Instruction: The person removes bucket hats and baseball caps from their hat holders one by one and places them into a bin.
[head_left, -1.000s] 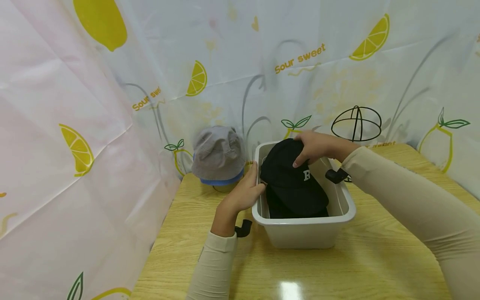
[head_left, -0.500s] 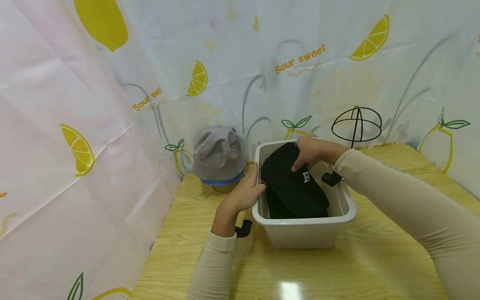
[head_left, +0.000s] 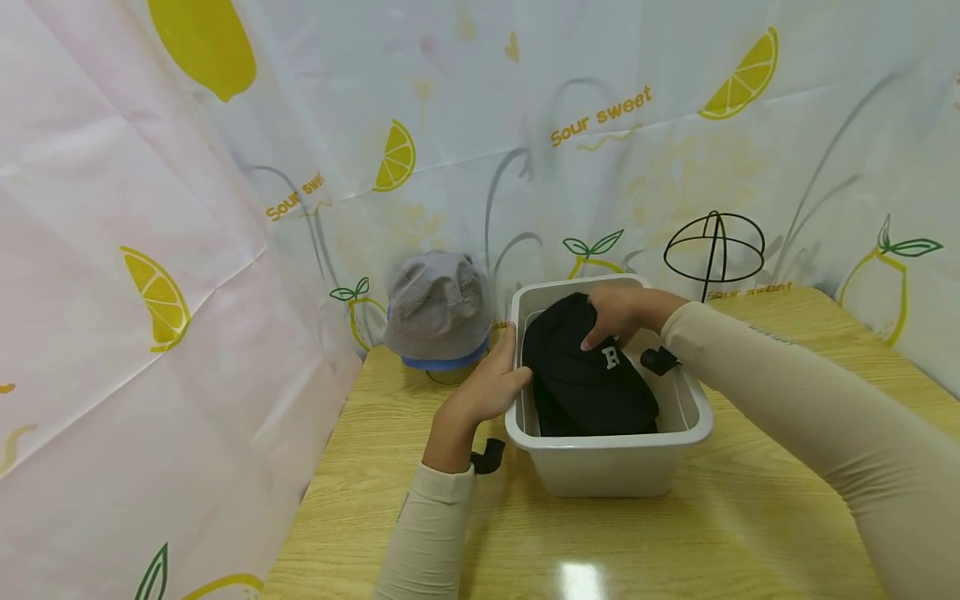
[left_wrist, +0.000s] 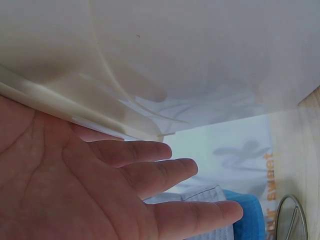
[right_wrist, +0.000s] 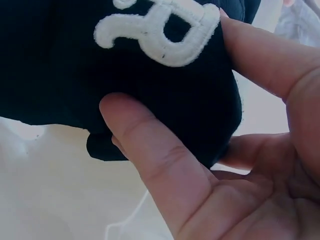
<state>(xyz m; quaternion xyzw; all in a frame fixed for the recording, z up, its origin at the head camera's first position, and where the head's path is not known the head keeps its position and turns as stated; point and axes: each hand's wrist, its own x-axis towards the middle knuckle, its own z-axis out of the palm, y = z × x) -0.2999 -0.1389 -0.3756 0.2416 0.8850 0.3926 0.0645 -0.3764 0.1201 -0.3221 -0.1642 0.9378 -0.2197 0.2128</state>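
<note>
A black baseball cap [head_left: 585,387] with a white letter on its front lies inside a white plastic bin [head_left: 607,468]. My right hand [head_left: 621,312] reaches into the bin and pinches the cap's crown. In the right wrist view, thumb and fingers of that hand [right_wrist: 235,200] press the dark cloth beside the letter [right_wrist: 172,37]. Further black cloth shows under the cap; its kind is hard to tell. My left hand [head_left: 483,387] rests along the bin's left side, its fingers straight in the left wrist view, just below the rim [left_wrist: 75,115].
Left of the bin a grey bucket hat [head_left: 437,304] sits over a blue hat [head_left: 442,364] on a stand. Behind the right arm rises a black wire hat stand [head_left: 714,247]. A patterned cloth [head_left: 450,100] hangs behind the wooden table [head_left: 525,550].
My right hand has moved down and slightly left, and the cap's crown has sunk lower into the bin with it. My left hand has stayed at the bin's side.
</note>
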